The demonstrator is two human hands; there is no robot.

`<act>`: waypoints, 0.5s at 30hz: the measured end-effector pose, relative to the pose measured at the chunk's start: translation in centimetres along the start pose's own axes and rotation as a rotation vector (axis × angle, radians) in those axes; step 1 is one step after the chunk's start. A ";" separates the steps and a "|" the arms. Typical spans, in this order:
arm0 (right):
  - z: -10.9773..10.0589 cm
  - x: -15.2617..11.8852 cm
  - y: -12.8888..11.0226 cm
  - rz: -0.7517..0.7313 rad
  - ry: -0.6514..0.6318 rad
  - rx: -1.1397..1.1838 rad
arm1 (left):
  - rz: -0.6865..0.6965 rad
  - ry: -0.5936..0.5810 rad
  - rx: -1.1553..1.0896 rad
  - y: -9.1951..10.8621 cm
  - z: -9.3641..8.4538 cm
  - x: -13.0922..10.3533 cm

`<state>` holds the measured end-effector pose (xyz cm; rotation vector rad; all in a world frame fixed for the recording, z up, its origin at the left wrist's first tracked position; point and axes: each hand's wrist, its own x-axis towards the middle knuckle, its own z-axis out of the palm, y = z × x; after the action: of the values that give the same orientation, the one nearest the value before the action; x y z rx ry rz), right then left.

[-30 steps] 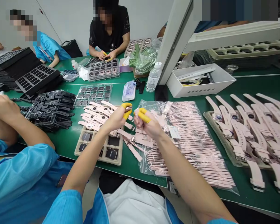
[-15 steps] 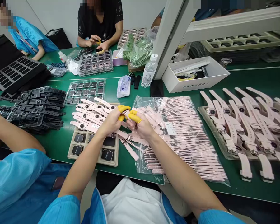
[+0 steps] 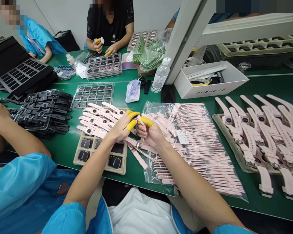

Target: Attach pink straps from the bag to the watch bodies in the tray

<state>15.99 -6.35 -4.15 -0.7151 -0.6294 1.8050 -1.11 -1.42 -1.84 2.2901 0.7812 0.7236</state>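
Note:
Yellow finger cots cover some fingertips of both my hands. My left hand [image 3: 122,127] pinches a small watch case [image 3: 137,116], mostly covered by the fingers. Close against it, my right hand [image 3: 151,134] is closed on a pink watch strap [image 3: 141,121]; whether strap and case are joined I cannot tell. Below and left lies a beige tray [image 3: 99,169] holding black-faced watch cases [image 3: 115,162], with pink-strapped watches [image 3: 97,121] across its far part. Under my right hand, loose pink straps lie beside a clear bag [image 3: 195,146] full of such straps.
At right, a tray [image 3: 224,143] carries several pink-strapped watches. Black-strapped watches [image 3: 46,110] are piled at left, near a co-worker's arm [image 3: 21,133]. Farther back stand a clear tray [image 3: 92,94], a water bottle [image 3: 161,75] and a white box [image 3: 210,86]. Another person works across the table.
My hands have drawn slightly apart, and the strap in my right hand shows more. The view has shifted a little left. Across the table, the co-worker's hands have separated, one raised with a small white piece.

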 end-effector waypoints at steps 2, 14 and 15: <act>0.0 0.1 0.1 0.014 -0.006 0.021 | -0.006 0.004 0.028 -0.1 0.1 0.1; -0.6 -0.1 0.9 0.043 0.035 0.005 | -0.083 -0.159 0.304 0.0 0.5 0.4; -0.5 -0.2 1.1 0.040 0.053 -0.028 | -0.090 -0.181 0.318 0.0 0.4 0.3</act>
<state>15.76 -6.81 -5.23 -0.7967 -0.6106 1.8109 -0.59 -1.39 -2.00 2.5384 0.9623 0.3637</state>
